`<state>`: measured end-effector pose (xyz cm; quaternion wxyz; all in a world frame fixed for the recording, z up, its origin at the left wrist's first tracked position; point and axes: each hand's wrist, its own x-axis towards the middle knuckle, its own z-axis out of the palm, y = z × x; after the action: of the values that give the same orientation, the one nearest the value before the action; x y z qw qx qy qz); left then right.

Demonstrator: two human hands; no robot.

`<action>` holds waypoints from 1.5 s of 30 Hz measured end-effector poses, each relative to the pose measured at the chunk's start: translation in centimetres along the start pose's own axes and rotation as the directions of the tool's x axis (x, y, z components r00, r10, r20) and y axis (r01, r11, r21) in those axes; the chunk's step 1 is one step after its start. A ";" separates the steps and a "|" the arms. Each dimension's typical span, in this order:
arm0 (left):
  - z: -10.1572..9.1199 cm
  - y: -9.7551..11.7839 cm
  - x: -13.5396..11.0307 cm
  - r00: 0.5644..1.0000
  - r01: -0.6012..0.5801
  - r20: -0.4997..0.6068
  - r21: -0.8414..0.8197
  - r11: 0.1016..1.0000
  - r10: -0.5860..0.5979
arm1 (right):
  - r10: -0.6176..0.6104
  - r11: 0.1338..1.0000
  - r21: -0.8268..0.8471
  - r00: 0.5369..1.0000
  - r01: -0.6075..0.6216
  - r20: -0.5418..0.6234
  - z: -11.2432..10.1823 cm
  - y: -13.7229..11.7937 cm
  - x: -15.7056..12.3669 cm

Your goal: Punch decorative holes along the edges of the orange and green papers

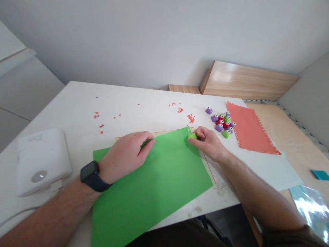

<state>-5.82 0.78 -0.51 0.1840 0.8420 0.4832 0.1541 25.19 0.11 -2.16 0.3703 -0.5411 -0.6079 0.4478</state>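
From the head camera I'm watching the person's right hand (209, 143) pinching a green craft punch (192, 136) between thumb and fingers, right at the far corner of a green paper sheet (154, 185). The left hand (125, 156) is resting on that sheet near its far edge, fingers curled and pressing down. A sliver of green is showing between them, but I can't tell whether they're holding anything. The punch is lying well to the right of the left hand, so the right hand is by far the nearer. The sheet's long axis is running across my view, skewed down to the left, and its lower part is leaving the frame. Beyond it, more craft punches (221, 122) are clustering beside a sheet of orange paper (250, 128) with a nibbled edge — orange paper bits (190, 118) are lying scattered on the white table (77, 103).
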 end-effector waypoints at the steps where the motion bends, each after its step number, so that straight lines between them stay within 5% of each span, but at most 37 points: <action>1: 0.0 0.0 0.0 1.000 0.001 0.000 0.002 1.000 -0.001 | -0.002 1.000 -0.012 1.000 0.002 -0.007 0.0 0.0 0.0; 12: 0.1 -0.1 0.2 0.997 -0.005 -0.080 -0.024 1.000 0.003 | -0.065 0.996 -0.069 0.998 0.063 -0.025 -0.2 -0.1 0.2; 18: 0.4 2.7 1.2 0.980 -0.090 -0.184 -0.042 0.995 0.081 | -0.091 0.991 -0.102 0.995 0.087 -0.030 0.0 -0.3 0.1; 24: 1.6 5.8 4.4 0.985 -0.147 -0.099 -0.071 0.987 0.139 | -0.116 0.988 -0.105 0.993 0.113 -0.016 0.3 -0.5 -0.1; 31: 2.3 6.6 8.6 0.986 -0.148 0.047 -0.180 0.972 0.159 | -0.158 0.977 -0.144 0.987 0.158 0.012 -0.1 -1.1 -0.3; 37: 1.8 6.2 9.7 0.953 -0.145 0.216 -0.298 0.943 0.214 | -0.214 0.966 -0.139 0.976 0.219 0.047 -0.1 -0.5 -0.2; 45: 1.7 6.0 10.1 0.950 -0.083 0.254 -0.358 0.930 0.182 | -0.259 0.959 -0.109 0.965 0.262 0.036 0.1 0.2 0.0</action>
<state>4.39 6.45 1.58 0.3841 0.8411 0.3591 0.1264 25.18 0.06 -2.41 0.3884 -0.4715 -0.7021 0.3659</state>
